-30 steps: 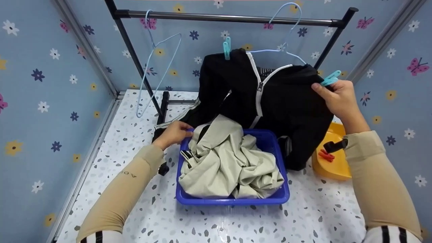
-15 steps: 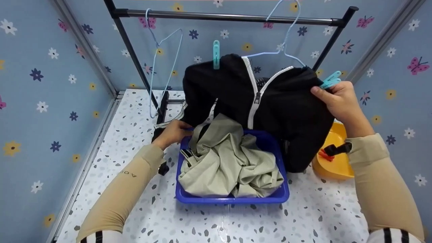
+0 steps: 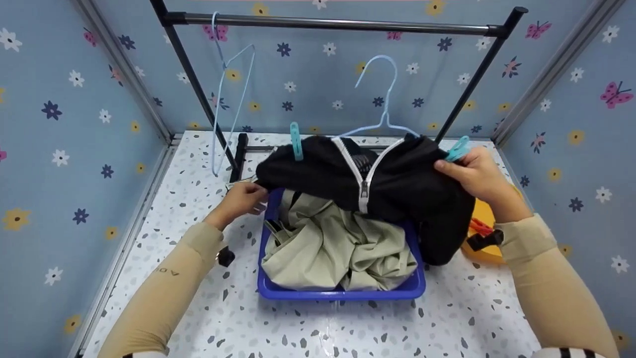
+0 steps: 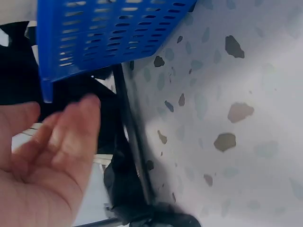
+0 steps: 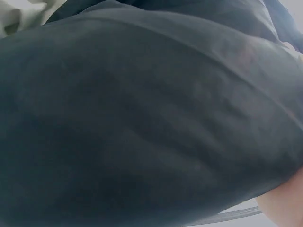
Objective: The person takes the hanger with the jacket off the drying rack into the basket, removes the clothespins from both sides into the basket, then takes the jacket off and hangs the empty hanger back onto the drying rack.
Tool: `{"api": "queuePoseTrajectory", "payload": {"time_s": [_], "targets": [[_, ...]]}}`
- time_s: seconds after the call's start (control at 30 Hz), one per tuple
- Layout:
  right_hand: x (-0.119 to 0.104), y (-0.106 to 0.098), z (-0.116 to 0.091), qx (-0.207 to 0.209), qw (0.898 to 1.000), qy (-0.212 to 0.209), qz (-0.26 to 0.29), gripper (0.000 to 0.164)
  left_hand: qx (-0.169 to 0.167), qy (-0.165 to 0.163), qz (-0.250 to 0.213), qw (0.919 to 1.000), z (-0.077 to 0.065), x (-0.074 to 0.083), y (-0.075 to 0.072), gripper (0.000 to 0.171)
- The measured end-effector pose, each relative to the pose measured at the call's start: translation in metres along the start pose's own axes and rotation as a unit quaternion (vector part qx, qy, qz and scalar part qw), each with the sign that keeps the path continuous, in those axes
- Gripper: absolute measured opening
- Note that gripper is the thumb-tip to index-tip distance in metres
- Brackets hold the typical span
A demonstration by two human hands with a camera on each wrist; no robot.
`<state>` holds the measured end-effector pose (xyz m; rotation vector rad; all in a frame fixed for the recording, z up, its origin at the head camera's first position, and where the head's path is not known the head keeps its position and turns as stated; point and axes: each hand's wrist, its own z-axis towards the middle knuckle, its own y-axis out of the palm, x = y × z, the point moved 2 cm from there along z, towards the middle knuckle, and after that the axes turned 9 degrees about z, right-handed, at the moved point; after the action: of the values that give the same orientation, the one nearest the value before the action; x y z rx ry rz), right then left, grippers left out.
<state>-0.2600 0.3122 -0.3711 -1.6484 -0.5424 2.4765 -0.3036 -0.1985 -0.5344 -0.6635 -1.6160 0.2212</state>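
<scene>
A black jacket (image 3: 407,184) with a white zip sits on a light blue hanger (image 3: 385,117), whose hook is off the rail. Two turquoise clothespins, a left one (image 3: 296,141) and a right one (image 3: 458,149), stand at its shoulders. My right hand (image 3: 479,174) grips the jacket's shoulder beside the right clothespin, thumb in front. Dark cloth (image 5: 142,118) fills most of the right wrist view. My left hand (image 3: 242,201) is at the left corner of the blue basket (image 3: 343,295), near the sleeve. In the left wrist view its thumb and fingers are apart, with nothing between them.
Crumpled beige cloth (image 3: 328,248) fills the basket under the jacket. A black clothes rack (image 3: 323,22) stands behind, with another hanger (image 3: 216,104) on its left. A yellow tub (image 3: 484,256) with red clothespins (image 3: 480,226) is at the right, partly hidden by the right arm.
The hanger's hook has come away from the rail. The jacket has moved down and left over the basket with my right hand. My left hand has shifted slightly left from the basket's rim.
</scene>
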Motion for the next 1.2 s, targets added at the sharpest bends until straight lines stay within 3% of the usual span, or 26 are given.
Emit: {"api": "queuePoseTrajectory", "payload": {"time_s": [0.1,0.2,0.33,0.43,0.6,0.7,0.8,0.93,1.03,1.13,1.2], "targets": [[0.009,0.006,-0.005,-0.017,1.000,0.002,0.010,0.019,0.039,0.017,0.074,0.9963,-0.011,0.008,-0.011,0.030],[0.018,0.011,-0.008,-0.026,0.999,0.003,0.019,0.017,0.081,0.050,0.151,0.9840,-0.021,0.024,-0.022,0.032],[0.026,0.016,-0.013,-0.028,0.999,0.012,0.024,0.019,0.088,0.092,0.186,0.9742,-0.032,0.044,-0.030,0.039],[0.031,0.020,-0.016,-0.036,0.999,0.017,0.022,0.023,0.062,0.099,0.172,0.9782,-0.041,0.051,-0.032,0.043],[0.036,0.031,-0.021,-0.052,0.999,0.016,0.006,0.032,0.013,0.076,0.130,0.9885,-0.056,0.050,-0.032,0.048],[0.039,0.038,-0.024,-0.061,0.998,0.019,0.005,0.038,0.009,0.064,0.116,0.9912,-0.066,0.050,-0.030,0.048],[0.045,0.044,-0.027,-0.069,0.997,0.021,0.008,0.042,0.036,0.070,0.125,0.9891,-0.076,0.054,-0.029,0.051],[0.049,0.051,-0.030,-0.080,0.996,0.038,0.009,0.045,0.085,0.121,0.137,0.9795,-0.085,0.059,-0.022,0.049],[0.052,0.055,-0.032,-0.086,0.995,0.055,0.005,0.048,0.110,0.178,0.113,0.9713,-0.091,0.060,-0.018,0.039],[0.057,0.061,-0.034,-0.089,0.994,0.060,-0.003,0.046,0.108,0.234,0.079,0.9629,-0.096,0.061,-0.015,0.027],[0.059,0.064,-0.035,-0.091,0.994,0.057,-0.007,0.044,0.088,0.265,0.067,0.9579,-0.097,0.060,-0.013,0.020]]}}
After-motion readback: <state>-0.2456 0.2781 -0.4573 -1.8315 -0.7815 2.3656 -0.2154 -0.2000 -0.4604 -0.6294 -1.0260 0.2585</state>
